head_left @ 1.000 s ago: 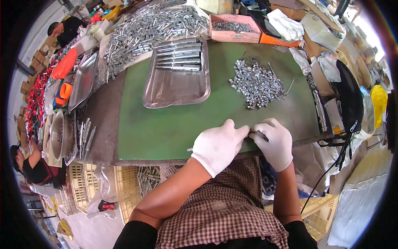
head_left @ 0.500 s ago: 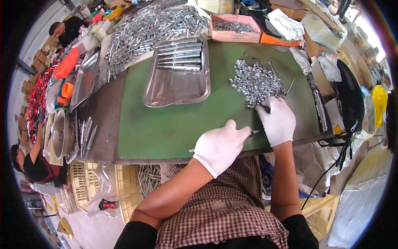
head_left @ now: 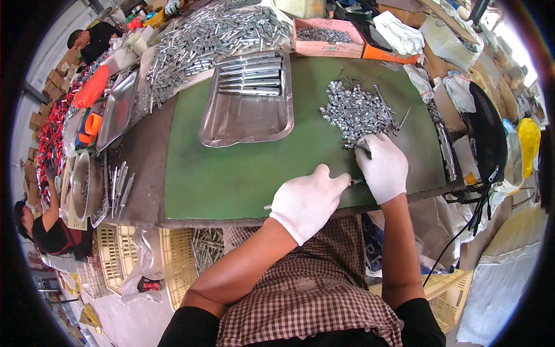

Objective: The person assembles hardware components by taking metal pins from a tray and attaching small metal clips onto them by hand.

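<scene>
My left hand [head_left: 306, 202], in a white knit glove, is closed around a thin metal rod [head_left: 267, 207], held low over the green work mat [head_left: 243, 179]. One end sticks out on the left of the fist and the other on the right by the thumb. At the near edge of a pile of small shiny metal parts [head_left: 355, 113], my right hand [head_left: 384, 168], gloved alike, has thumb and fingers drawn together. What lies in that pinch is mostly hidden. Beyond the left hand, a metal tray [head_left: 248, 121] carries several silver tubes [head_left: 250, 78] laid side by side.
A large heap of metal tubes [head_left: 214, 37] covers the table's far left. Behind the pile stands a pink box [head_left: 326, 49] of small parts. A long metal bar [head_left: 445, 153] lies along the right edge, near a black bag [head_left: 488, 133]. Two other people are at the left.
My right hand has drawn slightly back and left at the pile's edge, its thumb and fingers closing together. The left hand keeps its hold on the rod, nearly still.
</scene>
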`<action>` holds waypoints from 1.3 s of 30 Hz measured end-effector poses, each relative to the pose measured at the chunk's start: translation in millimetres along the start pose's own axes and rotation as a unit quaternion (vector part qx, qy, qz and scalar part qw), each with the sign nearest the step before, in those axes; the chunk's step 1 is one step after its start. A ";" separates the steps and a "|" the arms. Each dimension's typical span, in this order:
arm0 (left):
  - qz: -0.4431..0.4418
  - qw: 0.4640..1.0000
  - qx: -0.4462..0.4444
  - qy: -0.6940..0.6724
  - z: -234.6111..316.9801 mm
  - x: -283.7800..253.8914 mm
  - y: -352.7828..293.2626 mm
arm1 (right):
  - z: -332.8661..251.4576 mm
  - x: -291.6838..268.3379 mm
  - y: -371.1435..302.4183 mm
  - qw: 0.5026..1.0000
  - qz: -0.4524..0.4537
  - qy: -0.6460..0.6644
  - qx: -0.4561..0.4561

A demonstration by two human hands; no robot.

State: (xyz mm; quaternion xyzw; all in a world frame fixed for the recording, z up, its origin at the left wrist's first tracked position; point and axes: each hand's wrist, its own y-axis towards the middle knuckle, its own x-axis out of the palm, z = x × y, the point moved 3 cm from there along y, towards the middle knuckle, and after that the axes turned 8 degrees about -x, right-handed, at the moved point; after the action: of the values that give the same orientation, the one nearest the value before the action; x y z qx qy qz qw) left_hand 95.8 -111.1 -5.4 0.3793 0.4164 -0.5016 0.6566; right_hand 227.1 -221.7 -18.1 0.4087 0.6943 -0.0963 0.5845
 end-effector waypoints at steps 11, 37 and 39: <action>-0.017 1.000 0.000 0.002 0.5 0.0 0.2 | -3.4 -28.8 -39.5 0.979 -0.006 0.203 -0.034; -0.055 0.997 0.025 0.045 0.1 0.3 2.0 | -19.5 3.0 -18.5 0.497 0.140 0.850 0.103; -0.060 0.997 0.022 0.048 3.3 -2.3 2.2 | -22.6 6.9 -19.7 0.527 0.147 0.831 0.102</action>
State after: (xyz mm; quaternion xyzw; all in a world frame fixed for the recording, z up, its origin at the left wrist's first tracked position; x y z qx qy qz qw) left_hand 98.1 -112.8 -1.9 0.3917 0.4579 -0.5303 0.5964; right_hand 197.2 -217.5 -24.3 0.4569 0.7818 0.3037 -0.2964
